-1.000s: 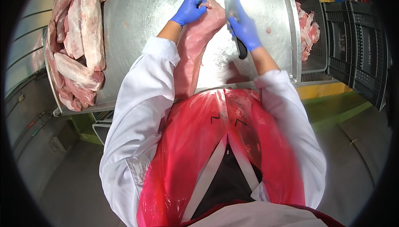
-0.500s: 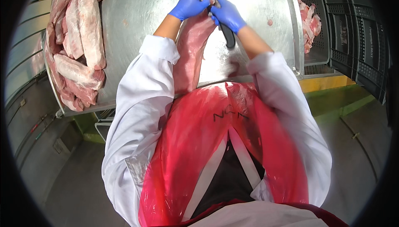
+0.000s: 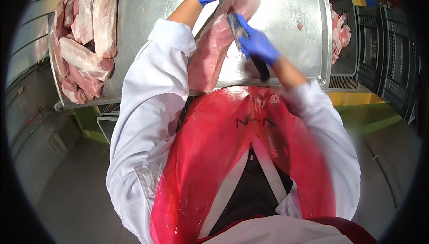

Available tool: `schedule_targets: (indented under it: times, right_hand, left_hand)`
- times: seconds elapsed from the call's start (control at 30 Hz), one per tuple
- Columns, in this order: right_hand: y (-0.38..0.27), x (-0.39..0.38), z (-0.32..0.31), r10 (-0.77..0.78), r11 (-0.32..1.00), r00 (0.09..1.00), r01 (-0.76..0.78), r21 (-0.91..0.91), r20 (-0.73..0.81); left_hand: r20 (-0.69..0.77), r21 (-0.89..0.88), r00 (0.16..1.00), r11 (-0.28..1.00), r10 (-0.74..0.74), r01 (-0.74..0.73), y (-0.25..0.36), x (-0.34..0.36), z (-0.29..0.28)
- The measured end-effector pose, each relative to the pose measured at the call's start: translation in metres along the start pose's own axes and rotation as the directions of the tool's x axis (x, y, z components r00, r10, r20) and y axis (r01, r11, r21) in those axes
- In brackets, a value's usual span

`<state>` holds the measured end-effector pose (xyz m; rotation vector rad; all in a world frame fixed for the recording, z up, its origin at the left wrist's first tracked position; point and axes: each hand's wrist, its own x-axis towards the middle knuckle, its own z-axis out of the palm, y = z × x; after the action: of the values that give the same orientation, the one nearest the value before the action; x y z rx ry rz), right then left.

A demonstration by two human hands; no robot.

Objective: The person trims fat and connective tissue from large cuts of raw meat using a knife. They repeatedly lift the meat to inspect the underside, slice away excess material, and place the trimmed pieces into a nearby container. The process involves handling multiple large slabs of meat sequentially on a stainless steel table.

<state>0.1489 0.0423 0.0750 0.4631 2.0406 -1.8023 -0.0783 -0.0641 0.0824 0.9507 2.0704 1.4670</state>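
Right grip [image 3: 259, 45] on knife [image 3: 259, 67], near black-lettered red apron [image 3: 212, 132]

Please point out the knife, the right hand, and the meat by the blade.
Knife [image 3: 260, 69]: head view, on the black handle.
Right hand [image 3: 260, 46]: head view, on the blue glove.
Meat [image 3: 214, 43]: head view, middle of its length.
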Motion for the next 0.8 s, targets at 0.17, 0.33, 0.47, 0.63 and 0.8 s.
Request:
schedule_targets:
  times: [0.17, 0.33, 0.47, 0.63, 0.8]
  right_hand:
    - [0.001, 0.025, -0.005, 0.062, 0.998, 0.997, -0.062, 0.001, 0.052]
    - [-0.007, -0.015, 0.006, 0.071, 0.990, 0.985, -0.051, -0.131, 0.157]
    - [0.011, -0.024, 0.002, -0.037, 0.933, 0.981, 0.103, -0.346, 0.192]
    - [-0.008, 0.017, 0.014, 0.042, 0.953, 0.966, 0.037, -0.301, 0.254]
    - [0.017, -0.081, -0.008, -0.093, 0.948, 0.893, 0.214, -0.235, 0.441]
  left_hand:
    - [0.043, -0.261, 0.998, 0.965, 0.048, -0.035, 0.025, -0.021, -0.004]
    - [-0.014, -0.212, 0.999, 0.976, 0.053, -0.054, 0.037, -0.025, -0.022]
    - [-0.061, -0.319, 0.994, 0.942, 0.091, -0.106, 0.049, -0.040, -0.030]
    - [-0.151, -0.220, 0.984, 0.968, 0.091, -0.123, 0.080, -0.046, -0.036]
    - [-0.284, -0.197, 0.950, 0.961, 0.134, -0.194, 0.091, -0.072, -0.071]
